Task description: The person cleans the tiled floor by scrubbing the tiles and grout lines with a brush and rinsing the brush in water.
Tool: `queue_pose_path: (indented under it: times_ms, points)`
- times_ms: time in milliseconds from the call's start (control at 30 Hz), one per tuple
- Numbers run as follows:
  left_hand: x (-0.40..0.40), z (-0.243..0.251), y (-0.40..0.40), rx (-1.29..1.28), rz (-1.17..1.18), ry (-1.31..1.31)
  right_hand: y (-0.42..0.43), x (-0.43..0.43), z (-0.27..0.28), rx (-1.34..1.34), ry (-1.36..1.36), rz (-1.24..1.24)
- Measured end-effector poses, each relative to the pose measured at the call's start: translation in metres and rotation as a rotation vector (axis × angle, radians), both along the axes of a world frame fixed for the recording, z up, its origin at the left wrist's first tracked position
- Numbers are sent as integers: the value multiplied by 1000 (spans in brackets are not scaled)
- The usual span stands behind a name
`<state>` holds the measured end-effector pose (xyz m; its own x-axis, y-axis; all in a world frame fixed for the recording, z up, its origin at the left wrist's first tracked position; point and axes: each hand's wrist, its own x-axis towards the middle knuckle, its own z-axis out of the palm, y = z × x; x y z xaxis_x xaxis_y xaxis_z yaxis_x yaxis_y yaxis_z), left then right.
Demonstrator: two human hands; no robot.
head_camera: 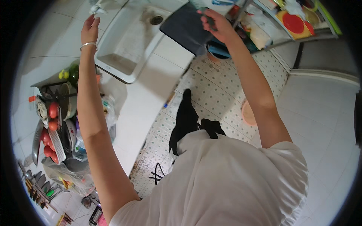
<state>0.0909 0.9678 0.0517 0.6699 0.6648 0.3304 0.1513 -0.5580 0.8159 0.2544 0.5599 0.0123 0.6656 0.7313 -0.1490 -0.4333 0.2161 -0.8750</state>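
My left hand (pixel 90 31), with a silver-coloured bangle (pixel 88 44) at the wrist, is raised by the tiled wall. Its fingers are a little apart, just below a faucet (pixel 99 9) at the top edge, and nothing shows in them. To its right lies a white ceramic sink (pixel 127 42) with brown stains around its drain (pixel 156 20). My right hand (pixel 217 25) grips the dark green handle (pixel 209 22) of a brush-like tool. The tool's pale far end runs out of the top edge, so its kind is not certain. Beneath that hand is a dark panel or lid (pixel 183 28).
Red tomatoes (pixel 53 110) sit in a white plastic basket (pixel 57 141) on the left, beside pans and plastic bags. A shelf (pixel 282 25) with packages stands at top right. On the patterned floor are a pinkish basin (pixel 249 113) and a black cable (pixel 157 173).
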Motion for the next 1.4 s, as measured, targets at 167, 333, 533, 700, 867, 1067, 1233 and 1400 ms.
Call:
queue_pose_path:
  times_ms: [167, 333, 533, 700, 867, 1067, 1233, 1400]
  points:
    - [76, 11, 74, 381, 226, 53, 140, 11, 3, -104, 75, 179]
    - [100, 19, 104, 231, 336, 95, 254, -2, 2, -25, 78, 240]
    - [100, -14, 122, 450, 272, 383, 324, -17, 15, -22, 103, 243]
    - [107, -14, 86, 392, 243, 386, 319, -13, 17, -54, 77, 244]
    - [116, -14, 89, 436, 273, 346, 312, -3, 1, -79, 72, 162]
    - [56, -76, 97, 41, 389, -110, 307, -20, -27, -176, 103, 199]
    - [-23, -77, 54, 186, 625, -70, 293, -52, -53, -274, 66, 397]
    - [-118, -2, 121, 511, 899, 212, 351, -134, -40, -225, 66, 668]
